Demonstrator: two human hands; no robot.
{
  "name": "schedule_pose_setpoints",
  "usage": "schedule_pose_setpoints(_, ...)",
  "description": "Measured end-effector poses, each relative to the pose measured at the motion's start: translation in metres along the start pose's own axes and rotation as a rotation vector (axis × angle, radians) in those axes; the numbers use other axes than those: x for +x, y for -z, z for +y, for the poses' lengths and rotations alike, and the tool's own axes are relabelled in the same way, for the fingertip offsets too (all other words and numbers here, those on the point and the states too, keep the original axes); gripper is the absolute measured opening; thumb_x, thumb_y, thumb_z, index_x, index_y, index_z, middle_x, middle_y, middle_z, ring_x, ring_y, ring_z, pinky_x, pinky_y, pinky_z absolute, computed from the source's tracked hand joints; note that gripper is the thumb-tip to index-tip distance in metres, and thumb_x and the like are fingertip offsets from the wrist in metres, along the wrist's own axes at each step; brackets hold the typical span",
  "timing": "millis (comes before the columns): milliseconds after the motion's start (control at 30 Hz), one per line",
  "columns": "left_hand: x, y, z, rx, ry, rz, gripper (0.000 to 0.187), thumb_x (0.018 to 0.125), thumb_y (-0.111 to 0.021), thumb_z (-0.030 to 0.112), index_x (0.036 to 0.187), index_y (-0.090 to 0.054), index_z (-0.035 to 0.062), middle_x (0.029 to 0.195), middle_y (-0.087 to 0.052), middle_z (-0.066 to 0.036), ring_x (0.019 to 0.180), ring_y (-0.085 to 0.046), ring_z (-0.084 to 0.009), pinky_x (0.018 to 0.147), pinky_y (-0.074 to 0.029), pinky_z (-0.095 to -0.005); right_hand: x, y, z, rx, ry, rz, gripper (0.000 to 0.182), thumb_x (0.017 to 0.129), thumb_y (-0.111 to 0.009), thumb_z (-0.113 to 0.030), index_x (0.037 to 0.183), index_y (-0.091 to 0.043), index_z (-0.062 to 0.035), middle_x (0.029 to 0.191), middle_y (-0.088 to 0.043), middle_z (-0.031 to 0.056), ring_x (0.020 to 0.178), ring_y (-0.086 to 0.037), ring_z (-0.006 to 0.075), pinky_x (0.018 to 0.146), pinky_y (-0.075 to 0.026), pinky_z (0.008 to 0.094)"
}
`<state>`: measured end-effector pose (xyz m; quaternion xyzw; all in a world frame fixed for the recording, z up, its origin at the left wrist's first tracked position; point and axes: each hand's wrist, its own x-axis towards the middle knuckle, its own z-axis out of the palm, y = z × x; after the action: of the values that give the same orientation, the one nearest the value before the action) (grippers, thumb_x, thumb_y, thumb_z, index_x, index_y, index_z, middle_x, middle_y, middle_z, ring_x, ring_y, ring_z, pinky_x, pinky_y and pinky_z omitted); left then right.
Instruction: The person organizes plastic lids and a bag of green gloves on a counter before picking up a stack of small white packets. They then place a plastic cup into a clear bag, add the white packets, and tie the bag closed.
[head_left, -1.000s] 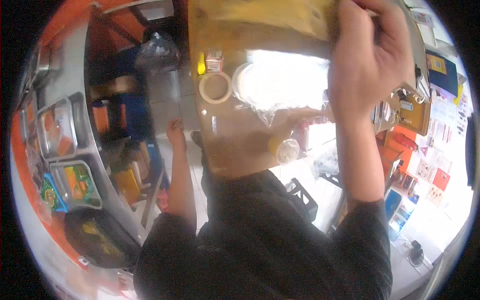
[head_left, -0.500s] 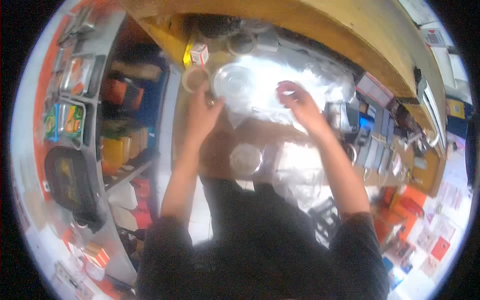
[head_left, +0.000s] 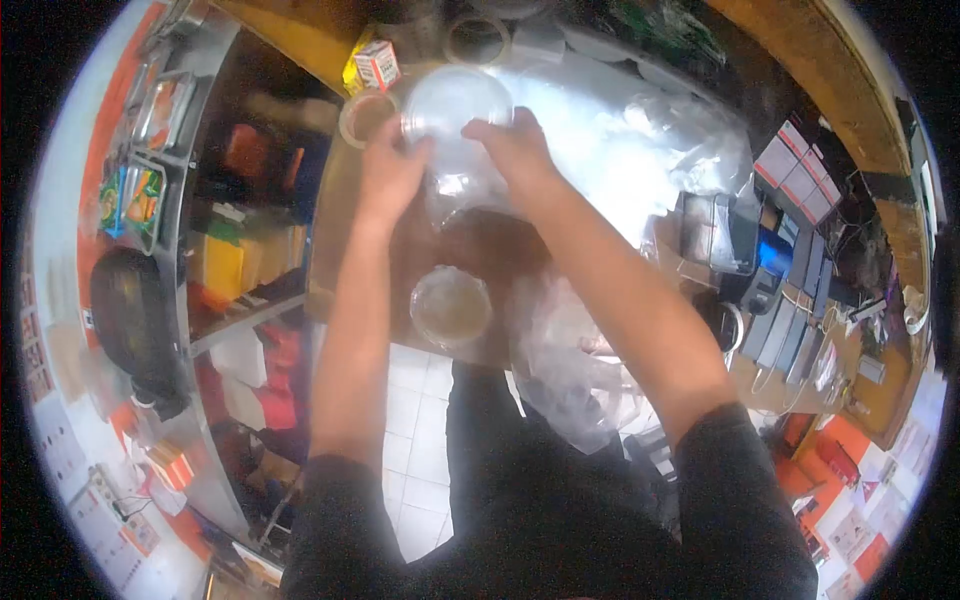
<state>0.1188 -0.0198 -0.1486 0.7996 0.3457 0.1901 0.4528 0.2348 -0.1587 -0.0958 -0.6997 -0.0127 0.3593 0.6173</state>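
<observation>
Brown wooden desk [head_left: 480,240], cluttered, seen from above through a wide lens; white tiled floor [head_left: 415,480] below its near edge

Item 1: clear plastic container [head_left: 455,110], round and see-through, at the far middle of the desk, held between both hands

Item 2: left hand [head_left: 392,170], fingers curled against the left side of the clear plastic container, gripping it

Item 3: right hand [head_left: 515,150], fingers bent over the container's right rim and closed on it; forearm running down to a dark sleeve [head_left: 730,500]

Item 4: small round tub [head_left: 451,306], clear, with a pale yellowish inside, standing near the desk's near edge, between the two forearms and apart from both hands

Item 5: loose clear plastic bags [head_left: 570,370], crumpled, just right of the small round tub and hanging over the desk edge

Item 6: further sheet of clear plastic [head_left: 650,140], bright with glare, spread across the far right of the desk

Item 7: tape roll [head_left: 362,115], tan, lying flat just left of the left hand

Item 8: second tape roll [head_left: 477,38], farther back

Item 9: small red-and-white box [head_left: 378,65], beside the yellow desk edge

Item 10: metal trays [head_left: 150,150] with coloured packets, on a counter at the far left
</observation>
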Motion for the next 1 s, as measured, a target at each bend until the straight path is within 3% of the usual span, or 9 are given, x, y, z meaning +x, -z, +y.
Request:
schedule_pose_setpoints(67, -0.014, 0.010, 0.035, -0.299, 0.109, -0.026, 0.045, 0.090, -0.068, 0.018, 0.129, -0.059, -0.0012, 0.116, -0.066, -0.010, 0.097, -0.065, -0.0191, 0.089, -0.050, -0.0331, -0.011, 0.019, -0.009, 0.064, 0.049, 0.089, 0.075, 0.071, -0.078, -0.026, 0.130, -0.047, 0.0082, 0.120, -0.056, 0.0213, 0.105, -0.058, 0.0293, 0.093, -0.047, 0.0404)
schedule_pose_setpoints(133, -0.017, 0.014, 0.032, -0.209, 0.091, -0.088, 0.053, 0.091, -0.069, 0.021, 0.137, -0.053, -0.0004, 0.121, -0.063, -0.009, 0.099, -0.064, -0.0179, 0.087, -0.051, -0.0319, -0.002, 0.049, -0.010, 0.151, 0.140, 0.170, 0.074, 0.072, -0.077, -0.026, 0.130, -0.047, 0.0102, 0.120, -0.057, 0.0205, 0.106, -0.057, 0.0290, 0.094, -0.045, 0.0394)
schedule_pose_setpoints(267, -0.003, 0.002, 0.040, -0.100, -0.004, -0.256, 0.061, 0.091, -0.070, 0.024, 0.142, -0.047, -0.0011, 0.126, -0.062, -0.011, 0.106, -0.063, -0.0202, 0.089, -0.051, -0.0326, 0.053, 0.102, -0.001, 0.011, 0.049, 0.285, 0.069, 0.073, -0.075, -0.024, 0.126, -0.051, 0.0130, 0.117, -0.061, 0.0211, 0.107, -0.059, 0.0305, 0.093, -0.046, 0.0397)
schedule_pose_setpoints(400, 0.018, -0.046, 0.053, -0.002, -0.077, -0.343, 0.078, 0.085, -0.075, 0.034, 0.145, -0.041, -0.0031, 0.129, -0.061, -0.017, 0.110, -0.064, -0.0245, 0.093, -0.051, -0.0357, 0.057, 0.095, -0.005, 0.100, 0.023, 0.158, 0.070, 0.073, -0.075, -0.022, 0.129, -0.051, 0.0129, 0.120, -0.062, 0.0230, 0.108, -0.061, 0.0323, 0.094, -0.047, 0.0400)
schedule_pose_setpoints(567, 0.032, -0.073, 0.060, -0.103, -0.003, -0.358, 0.086, 0.081, -0.079, 0.038, 0.143, -0.039, -0.0056, 0.134, -0.057, -0.023, 0.110, -0.064, -0.0258, 0.093, -0.052, -0.0380, 0.050, 0.081, -0.009, 0.067, 0.146, 0.205, 0.074, 0.075, -0.078, -0.024, 0.131, -0.047, 0.0128, 0.125, -0.058, 0.0220, 0.115, -0.057, 0.0304, 0.098, -0.045, 0.0404)
schedule_pose_setpoints(700, 0.028, -0.072, 0.052, -0.236, 0.054, -0.315, 0.078, 0.081, -0.080, 0.033, 0.140, -0.043, -0.0042, 0.133, -0.057, -0.021, 0.109, -0.064, -0.0238, 0.092, -0.052, -0.0372, 0.040, 0.075, -0.014, -0.073, 0.174, 0.257, 0.067, 0.078, -0.077, -0.021, 0.129, -0.047, 0.0114, 0.127, -0.057, 0.0200, 0.119, -0.055, 0.0289, 0.100, -0.043, 0.0415)
schedule_pose_setpoints(767, 0.026, -0.069, 0.043, -0.386, 0.081, -0.333, 0.070, 0.083, -0.079, 0.028, 0.137, -0.048, -0.0025, 0.132, -0.058, -0.018, 0.108, -0.064, -0.0219, 0.091, -0.052, -0.0357, 0.033, 0.076, -0.020, 0.098, 0.203, 0.185, 0.063, 0.075, -0.077, -0.017, 0.126, -0.052, 0.0108, 0.120, -0.062, 0.0204, 0.107, -0.062, 0.0285, 0.092, -0.048, 0.0391)
schedule_pose_setpoints(933, 0.006, -0.013, 0.032, -0.452, -0.022, -0.032, 0.031, 0.086, -0.071, 0.013, 0.115, -0.064, 0.0020, 0.106, -0.068, -0.009, 0.087, -0.063, -0.0136, 0.077, -0.050, -0.0273, 0.033, 0.068, -0.063, 0.309, 0.253, 0.070, 0.048, 0.077, -0.075, -0.011, 0.118, -0.059, 0.0097, 0.111, -0.067, 0.0193, 0.096, -0.066, 0.0253, 0.087, -0.049, 0.0352)
schedule_pose_setpoints(1000, -0.013, 0.008, 0.021, -0.315, -0.057, 0.104, 0.020, 0.088, -0.068, 0.007, 0.108, -0.066, 0.0040, 0.093, -0.067, -0.004, 0.076, -0.059, -0.0095, 0.069, -0.048, -0.0234, 0.070, 0.052, -0.060, 0.432, 0.225, 0.067, 0.035, 0.085, -0.069, -0.011, 0.118, -0.063, 0.0000, 0.112, -0.068, 0.0135, 0.101, -0.064, 0.0270, 0.091, -0.048, 0.0367)
